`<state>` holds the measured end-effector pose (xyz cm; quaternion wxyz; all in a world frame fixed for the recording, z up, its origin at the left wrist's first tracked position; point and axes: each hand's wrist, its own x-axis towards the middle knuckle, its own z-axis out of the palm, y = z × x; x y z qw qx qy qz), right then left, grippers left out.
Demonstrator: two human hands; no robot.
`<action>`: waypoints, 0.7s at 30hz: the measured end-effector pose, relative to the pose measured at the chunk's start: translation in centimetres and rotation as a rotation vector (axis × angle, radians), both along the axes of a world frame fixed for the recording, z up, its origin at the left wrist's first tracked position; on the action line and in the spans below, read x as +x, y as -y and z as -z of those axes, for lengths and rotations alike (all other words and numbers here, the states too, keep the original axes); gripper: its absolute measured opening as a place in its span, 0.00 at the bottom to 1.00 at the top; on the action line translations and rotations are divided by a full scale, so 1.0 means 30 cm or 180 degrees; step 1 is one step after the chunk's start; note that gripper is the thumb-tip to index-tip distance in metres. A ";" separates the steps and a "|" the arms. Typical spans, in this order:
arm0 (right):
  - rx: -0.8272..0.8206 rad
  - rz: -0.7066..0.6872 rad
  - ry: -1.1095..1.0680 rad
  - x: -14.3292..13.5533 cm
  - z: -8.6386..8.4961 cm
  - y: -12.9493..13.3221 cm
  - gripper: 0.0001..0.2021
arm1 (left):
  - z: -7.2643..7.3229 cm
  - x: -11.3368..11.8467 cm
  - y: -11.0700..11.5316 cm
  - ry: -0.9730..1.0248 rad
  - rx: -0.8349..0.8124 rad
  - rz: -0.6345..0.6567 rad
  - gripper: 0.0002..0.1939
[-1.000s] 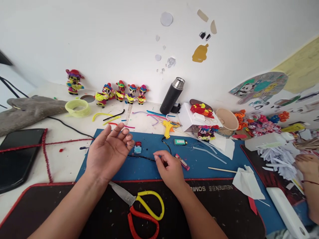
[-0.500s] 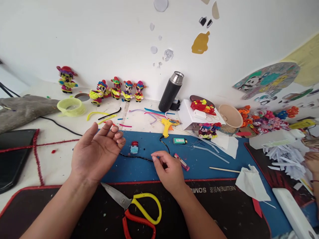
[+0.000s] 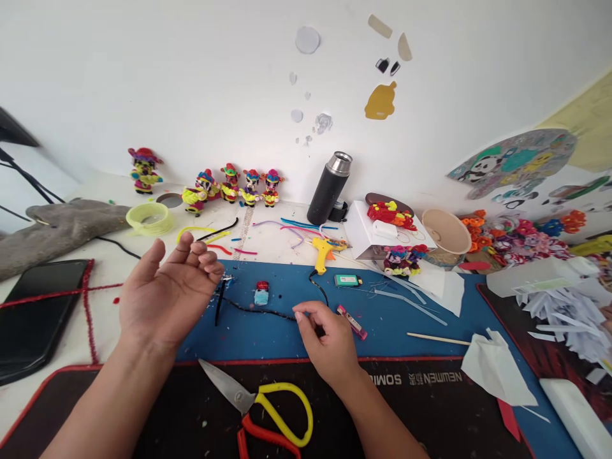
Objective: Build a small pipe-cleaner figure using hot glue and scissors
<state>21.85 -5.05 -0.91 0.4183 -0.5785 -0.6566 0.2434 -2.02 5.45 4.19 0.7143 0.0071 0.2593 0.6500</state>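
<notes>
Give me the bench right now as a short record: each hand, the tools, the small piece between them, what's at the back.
Left hand: palm up, fingers loosely curled, nothing visible in the palm
Right hand: fingers curled inward over the blue mat; cannot tell whether it holds anything
Scissors: on the black mat, one handle yellow, one red
Glue gun: yellow, at the blue mat's far edge
Small piece: red and light blue, on the blue mat
Back: black bottle, colorful figures

Seemingly a craft workshop: glue gun [image 3: 323,255], scissors [image 3: 245,403], fuzzy figurines [image 3: 250,189].
</notes>
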 end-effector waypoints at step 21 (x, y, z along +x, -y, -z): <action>-0.0014 0.0043 -0.0088 -0.010 0.015 0.051 0.13 | 0.009 -0.130 0.068 -0.6383 0.1118 0.1582 0.23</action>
